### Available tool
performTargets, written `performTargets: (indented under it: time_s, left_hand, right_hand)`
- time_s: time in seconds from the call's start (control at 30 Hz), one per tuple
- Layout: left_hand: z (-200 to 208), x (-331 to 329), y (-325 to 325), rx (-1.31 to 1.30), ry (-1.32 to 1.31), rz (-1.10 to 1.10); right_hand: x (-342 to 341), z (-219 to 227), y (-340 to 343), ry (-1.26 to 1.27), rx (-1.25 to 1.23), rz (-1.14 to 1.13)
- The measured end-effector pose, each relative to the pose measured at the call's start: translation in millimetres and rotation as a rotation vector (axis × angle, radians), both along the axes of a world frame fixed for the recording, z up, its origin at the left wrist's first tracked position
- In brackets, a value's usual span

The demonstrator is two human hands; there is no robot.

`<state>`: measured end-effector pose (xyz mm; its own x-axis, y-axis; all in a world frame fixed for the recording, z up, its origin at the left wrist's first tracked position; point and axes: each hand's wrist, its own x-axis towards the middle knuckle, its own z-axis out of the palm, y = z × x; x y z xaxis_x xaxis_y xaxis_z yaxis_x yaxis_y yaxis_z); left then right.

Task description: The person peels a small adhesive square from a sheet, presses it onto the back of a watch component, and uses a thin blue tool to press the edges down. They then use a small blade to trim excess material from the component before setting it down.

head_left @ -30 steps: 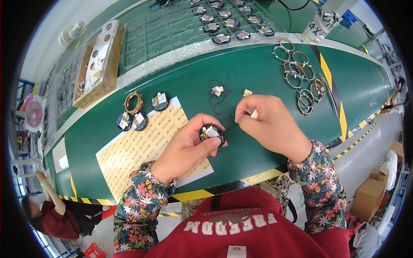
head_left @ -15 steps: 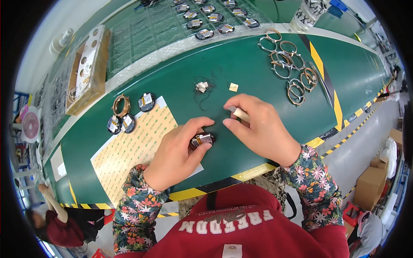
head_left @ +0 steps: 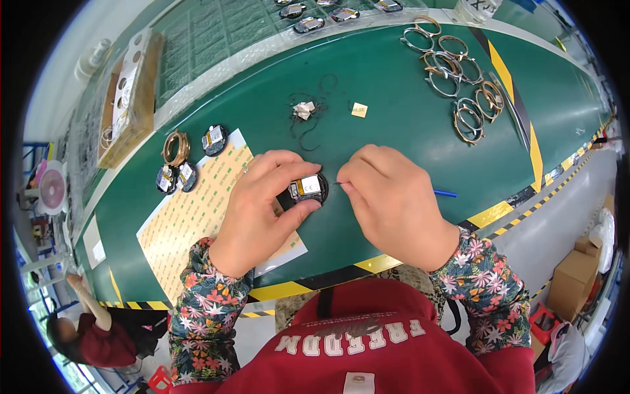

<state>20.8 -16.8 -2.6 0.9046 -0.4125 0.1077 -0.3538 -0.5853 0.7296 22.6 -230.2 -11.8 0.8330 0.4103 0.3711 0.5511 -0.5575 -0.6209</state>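
Head view showed your left hand (head_left: 252, 203) clamped on a round black module (head_left: 305, 188), thumb at its lower edge and fingers along the top. It was over the green table (head_left: 387, 72), just right of a patterned sheet (head_left: 197, 217); you could not tell whether it rested there or was lifted. Your right hand (head_left: 400, 203) was just beside it, thumb and fingertips pinched together on a thin dark sliver (head_left: 338, 183), too small to name. A blue rod (head_left: 445, 193) stuck out past that hand's right side; whether you held it was hidden.

Beyond your hands, white scraps (head_left: 303, 110) sat among black strands (head_left: 307, 139), with a yellowish square (head_left: 359, 109) to their right. Far left, three spare modules (head_left: 187, 176) were grouped around a bronze ring (head_left: 184, 151). Far right, thin metal rings (head_left: 497, 99) lay overlapping, near the striped tape (head_left: 502, 69).
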Motion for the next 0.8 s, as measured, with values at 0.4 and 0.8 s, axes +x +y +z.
performTargets:
  time_s: [0.4, 0.8]
  left_hand:
    - [0.6, 3.4, 1.9, 0.032, -0.052, -0.018]
    - [-2.1, 3.3, 1.3, 0.007, -0.037, 0.004]
  right_hand:
    - [2.7, -6.5, 5.7, -0.121, -0.027, 0.028]
    - [3.7, -7.0, 5.6, -0.102, -0.028, 0.041]
